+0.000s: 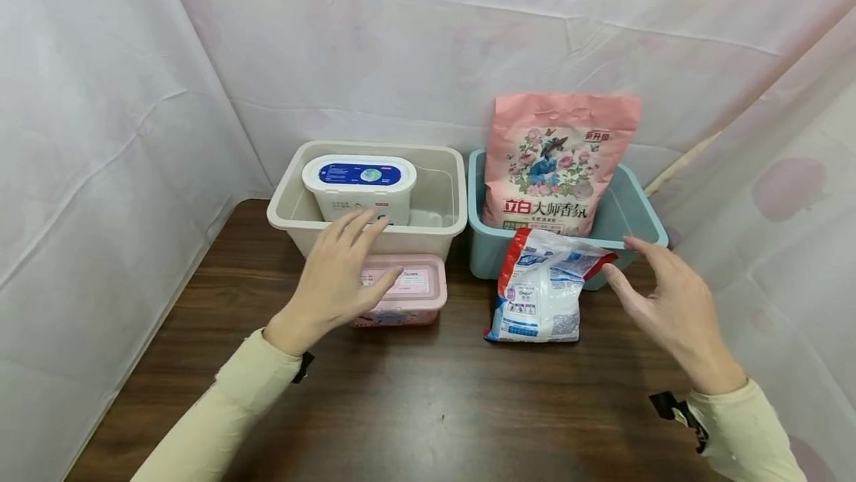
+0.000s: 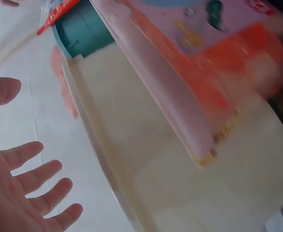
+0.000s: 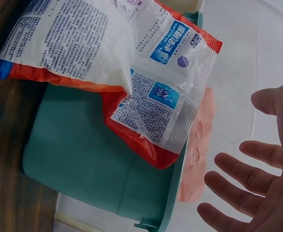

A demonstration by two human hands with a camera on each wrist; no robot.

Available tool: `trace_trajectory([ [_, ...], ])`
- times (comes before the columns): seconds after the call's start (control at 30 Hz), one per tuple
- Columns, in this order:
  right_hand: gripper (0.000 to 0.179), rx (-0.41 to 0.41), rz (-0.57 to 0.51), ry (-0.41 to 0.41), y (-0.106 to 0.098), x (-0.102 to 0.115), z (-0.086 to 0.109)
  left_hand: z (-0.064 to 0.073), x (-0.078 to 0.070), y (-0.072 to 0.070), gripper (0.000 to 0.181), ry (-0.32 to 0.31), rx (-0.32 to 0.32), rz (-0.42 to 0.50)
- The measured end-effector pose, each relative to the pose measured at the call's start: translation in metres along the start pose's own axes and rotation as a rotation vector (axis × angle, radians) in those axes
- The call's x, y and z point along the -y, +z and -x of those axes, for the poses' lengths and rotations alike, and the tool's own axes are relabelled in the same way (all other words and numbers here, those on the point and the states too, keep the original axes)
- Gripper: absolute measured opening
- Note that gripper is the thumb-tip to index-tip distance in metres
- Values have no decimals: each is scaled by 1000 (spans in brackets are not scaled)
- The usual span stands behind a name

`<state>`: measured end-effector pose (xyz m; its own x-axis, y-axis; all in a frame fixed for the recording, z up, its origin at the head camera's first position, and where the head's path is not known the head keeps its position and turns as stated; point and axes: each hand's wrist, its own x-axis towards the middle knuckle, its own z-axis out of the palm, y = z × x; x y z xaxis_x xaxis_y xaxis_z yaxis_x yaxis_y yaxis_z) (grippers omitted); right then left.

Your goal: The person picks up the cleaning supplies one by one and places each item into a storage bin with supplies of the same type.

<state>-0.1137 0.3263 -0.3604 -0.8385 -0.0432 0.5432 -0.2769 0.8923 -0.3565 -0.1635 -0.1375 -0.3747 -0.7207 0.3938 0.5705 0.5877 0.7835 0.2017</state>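
Note:
My left hand (image 1: 331, 278), fingers spread and holding nothing, hovers over a pink lidded box (image 1: 408, 281) in front of the cream bin (image 1: 287, 222). A pink and orange surface (image 2: 190, 72) fills the upper part of the left wrist view, blurred. My right hand (image 1: 675, 304) is also spread, beside a white laundry detergent bag (image 1: 542, 289) with red and blue edges. That bag stands against the front of the teal bin (image 1: 488, 252), its top folded over. In the right wrist view, a gap separates the fingers from the bag (image 3: 83, 43).
Inside the cream bin sits a white tub (image 1: 361, 189) with a blue label. A large pink detergent bag (image 1: 555, 163) stands in the teal bin. Behind both bins hangs a pale curtain (image 1: 401, 51); the dark wooden table (image 1: 414, 400) stretches toward me.

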Motion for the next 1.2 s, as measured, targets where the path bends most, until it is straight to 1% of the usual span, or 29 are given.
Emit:
trace_trajectory([
  [0.2, 54, 4, -4, 14, 4, -4, 3, -14, -15, 17, 57, 29, 18, 48],
  [0.3, 54, 5, -5, 25, 6, -7, 5, -20, -22, 25, 54, 38, 34, 62],
  [0.43, 53, -3, -8, 27, 9, -11, 7, -28, -30, 32, 54, 45, 43, 95],
  [0.7, 50, -15, -15, 31, 14, -15, 8, -41, -40, 38, 53, 43, 67, 132],
  [0.97, 48, -22, -1, 25, 20, -21, 6, -57, -52, 54, 55, 43, 126, 124],
  [1.03, 47, -26, 2, 39, 21, -23, 7, -61, -55, 57, 55, 43, 141, 120],
  [1.2, 44, -34, 27, 109, 24, -29, 10, -70, -60, 62, 56, 31, 185, 102],
])
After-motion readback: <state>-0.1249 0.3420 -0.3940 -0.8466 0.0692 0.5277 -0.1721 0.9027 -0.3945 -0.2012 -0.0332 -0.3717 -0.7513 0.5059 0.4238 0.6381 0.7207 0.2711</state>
